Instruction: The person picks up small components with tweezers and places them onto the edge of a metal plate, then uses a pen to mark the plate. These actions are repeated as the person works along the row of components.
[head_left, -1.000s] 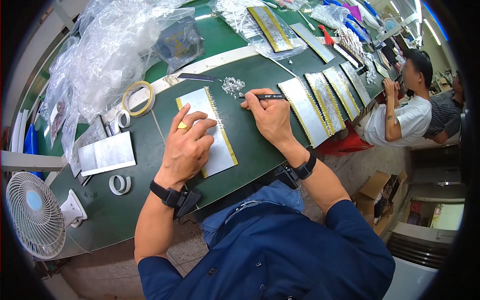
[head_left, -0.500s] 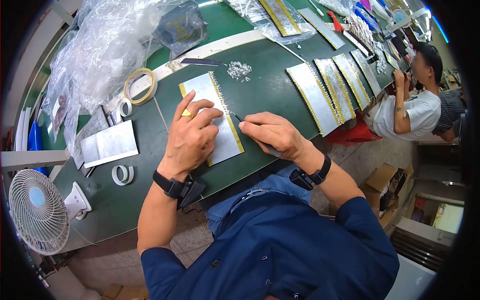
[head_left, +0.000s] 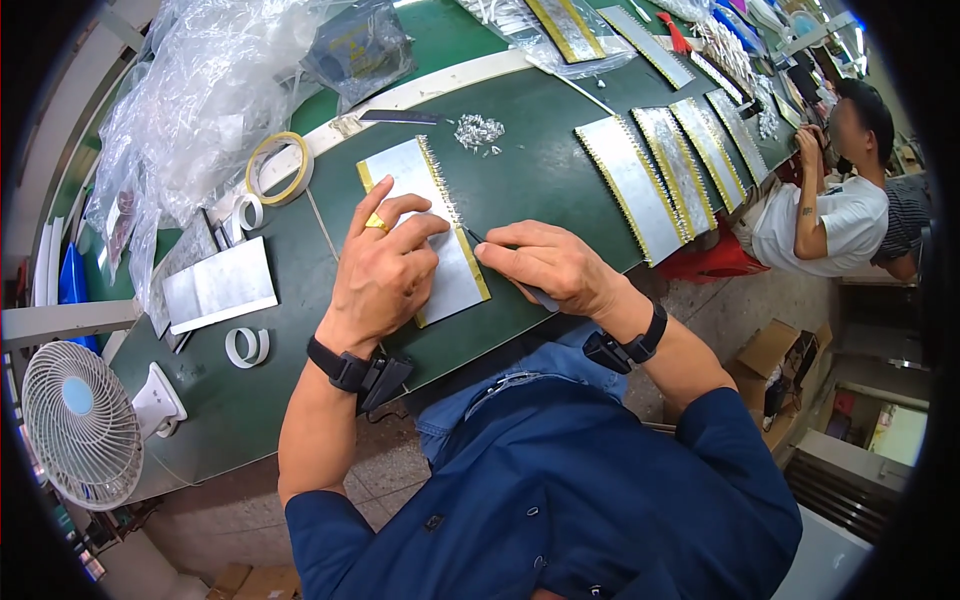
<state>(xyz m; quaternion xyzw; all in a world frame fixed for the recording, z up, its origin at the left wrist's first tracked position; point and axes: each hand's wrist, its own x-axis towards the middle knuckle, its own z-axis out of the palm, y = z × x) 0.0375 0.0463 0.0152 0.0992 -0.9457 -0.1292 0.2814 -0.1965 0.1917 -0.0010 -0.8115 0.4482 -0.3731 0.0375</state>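
A flat silvery plate (head_left: 398, 160) with yellow tape along its edges lies aslant before me on the green table. Small pale pieces stand in a row along part of its right edge. My left hand (head_left: 382, 262), wearing a yellow ring or band on one finger, rests on the plate with bent fingers spread apart. In my right hand (head_left: 548, 265) is a pair of dark tweezers (head_left: 543, 298), pinched between thumb and fingers. Their thin tip meets the plate's right edge beside my left fingertips; anything in the tip is too small to make out.
A heap of tiny silvery pieces (head_left: 478, 133) lies beyond the plate. Several similar plates (head_left: 632, 190) are lined up at right, near a seated co-worker (head_left: 825, 205). At left are a tape roll (head_left: 280, 168), a bare plate (head_left: 220, 285), plastic bags (head_left: 215, 90) and a fan (head_left: 80, 425).
Both hands stay at nearly the same place on the plate, with the tweezers tip still at its right edge. The co-worker's hands have risen slightly toward the face.
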